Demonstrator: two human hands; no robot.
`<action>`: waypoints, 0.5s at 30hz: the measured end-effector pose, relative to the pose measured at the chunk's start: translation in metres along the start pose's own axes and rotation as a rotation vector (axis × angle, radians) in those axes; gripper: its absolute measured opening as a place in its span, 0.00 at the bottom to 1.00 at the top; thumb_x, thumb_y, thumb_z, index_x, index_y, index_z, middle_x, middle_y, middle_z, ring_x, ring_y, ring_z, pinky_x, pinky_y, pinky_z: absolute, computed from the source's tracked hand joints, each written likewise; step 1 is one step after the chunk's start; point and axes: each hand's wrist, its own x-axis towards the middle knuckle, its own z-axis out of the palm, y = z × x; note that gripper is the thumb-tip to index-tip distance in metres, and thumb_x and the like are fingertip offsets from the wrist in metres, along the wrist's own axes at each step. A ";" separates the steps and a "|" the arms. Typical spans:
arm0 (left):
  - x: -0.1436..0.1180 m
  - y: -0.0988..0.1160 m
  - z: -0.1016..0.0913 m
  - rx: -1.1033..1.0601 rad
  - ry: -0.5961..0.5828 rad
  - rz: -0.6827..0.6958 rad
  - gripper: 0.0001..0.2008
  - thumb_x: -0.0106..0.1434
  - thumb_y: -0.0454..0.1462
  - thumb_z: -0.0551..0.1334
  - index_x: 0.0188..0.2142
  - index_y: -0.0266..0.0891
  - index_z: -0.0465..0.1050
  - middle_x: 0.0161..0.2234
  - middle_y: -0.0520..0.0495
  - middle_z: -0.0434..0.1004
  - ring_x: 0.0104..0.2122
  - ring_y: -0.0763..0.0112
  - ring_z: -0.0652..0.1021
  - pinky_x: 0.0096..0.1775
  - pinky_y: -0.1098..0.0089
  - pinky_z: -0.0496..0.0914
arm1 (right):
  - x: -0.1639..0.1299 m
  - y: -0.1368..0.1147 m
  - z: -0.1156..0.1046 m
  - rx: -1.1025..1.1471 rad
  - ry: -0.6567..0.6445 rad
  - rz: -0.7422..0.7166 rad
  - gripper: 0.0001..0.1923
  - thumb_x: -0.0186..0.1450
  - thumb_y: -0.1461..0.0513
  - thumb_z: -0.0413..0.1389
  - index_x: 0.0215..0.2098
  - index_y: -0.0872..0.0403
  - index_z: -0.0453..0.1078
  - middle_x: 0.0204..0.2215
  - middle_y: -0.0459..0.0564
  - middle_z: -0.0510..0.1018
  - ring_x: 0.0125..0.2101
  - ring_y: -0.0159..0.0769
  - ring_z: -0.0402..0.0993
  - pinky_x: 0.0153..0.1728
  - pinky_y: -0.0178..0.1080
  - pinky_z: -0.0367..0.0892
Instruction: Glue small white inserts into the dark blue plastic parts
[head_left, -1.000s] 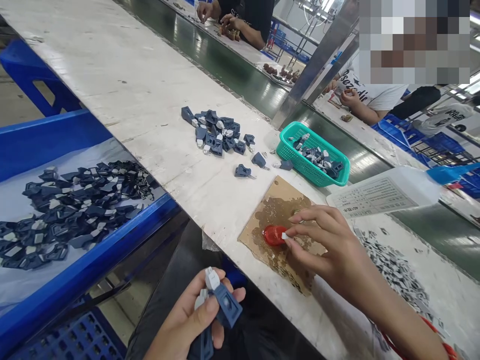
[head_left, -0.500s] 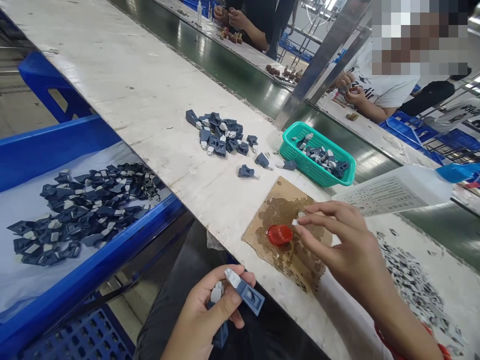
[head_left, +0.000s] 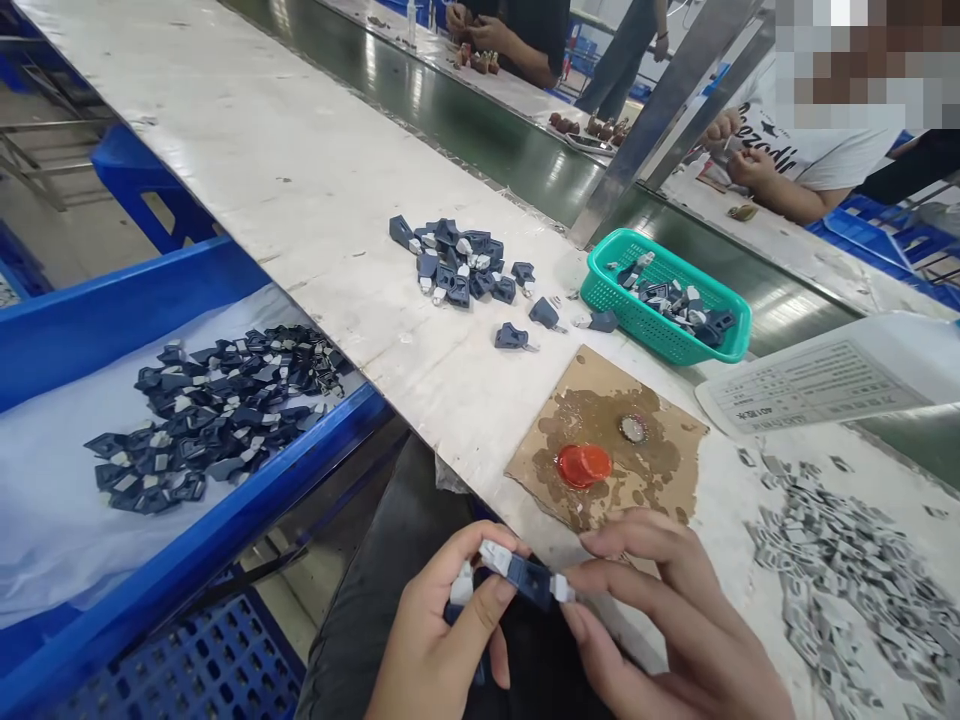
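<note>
My left hand pinches a dark blue plastic part with a light grey tip. A second blue-and-grey part is tucked within the same hand, mostly hidden by the fingers. Between thumb and forefinger, my right hand grips a small white piece against the blue part's right end. Just beyond the hands lies a glue-stained cardboard square, bearing a red cap and a bottle cap.
A blue-and-grey parts pile and a green basket sit farther back. A white bottle and small grey pieces are at right. The blue bin holds similar parts at left. Co-workers sit across the conveyor.
My right hand has come from above the cardboard, down and left with the white piece, to the blue part in my left hand. The view has shifted slightly.
</note>
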 end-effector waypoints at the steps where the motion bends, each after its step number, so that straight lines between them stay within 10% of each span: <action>1: -0.001 0.000 0.000 0.002 -0.003 0.003 0.09 0.57 0.44 0.61 0.36 0.46 0.74 0.34 0.52 0.74 0.15 0.84 0.66 0.17 0.78 0.61 | -0.001 0.000 0.004 0.008 0.008 0.002 0.09 0.55 0.68 0.57 0.35 0.51 0.67 0.35 0.51 0.68 0.41 0.38 0.65 0.41 0.40 0.66; 11: -0.006 0.006 0.006 0.033 0.075 0.055 0.07 0.56 0.43 0.62 0.32 0.45 0.76 0.33 0.51 0.75 0.14 0.82 0.67 0.18 0.77 0.63 | 0.007 -0.004 0.007 0.065 0.055 -0.009 0.06 0.54 0.68 0.58 0.31 0.53 0.71 0.29 0.49 0.74 0.35 0.35 0.71 0.38 0.39 0.70; 15: -0.013 0.004 0.005 0.072 0.160 0.189 0.06 0.54 0.43 0.64 0.27 0.47 0.78 0.33 0.50 0.78 0.10 0.81 0.66 0.15 0.75 0.62 | 0.000 -0.003 0.004 0.349 -0.083 0.267 0.05 0.55 0.66 0.60 0.30 0.49 0.72 0.30 0.46 0.75 0.34 0.34 0.74 0.36 0.35 0.72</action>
